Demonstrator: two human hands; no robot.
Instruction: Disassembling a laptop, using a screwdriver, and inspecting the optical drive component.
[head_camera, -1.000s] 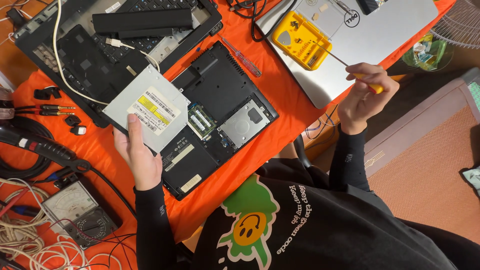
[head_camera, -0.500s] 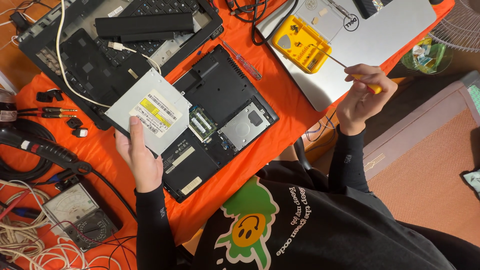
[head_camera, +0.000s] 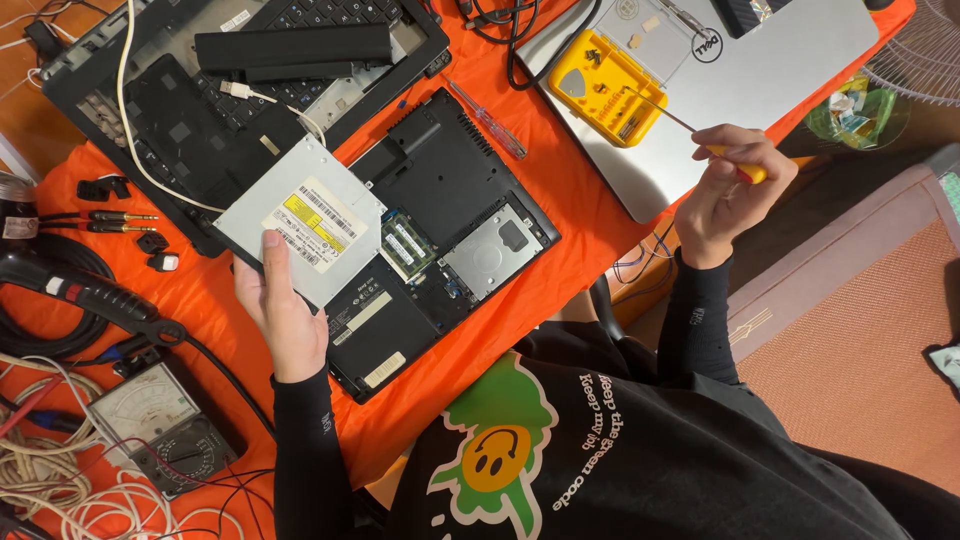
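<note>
Head view: on the orange cloth (head_camera: 560, 215) lies an opened black laptop (head_camera: 445, 235), over which the left hand (head_camera: 283, 310) pinches a silver optical drive (head_camera: 300, 220), while the right hand (head_camera: 730, 195) closes around a yellow-handled screwdriver (head_camera: 700, 135).

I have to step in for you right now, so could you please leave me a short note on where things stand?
Left hand: grip on the silver optical drive, held over the opened black laptop base.
Right hand: grip on a yellow-handled screwdriver, tip near the yellow bit case lying on the silver laptop.
Done: the drive is out of the base; memory and hard drive bay lie exposed.
Left: the drive is not yet set down; a second screwdriver lies on the orange cloth.
</note>
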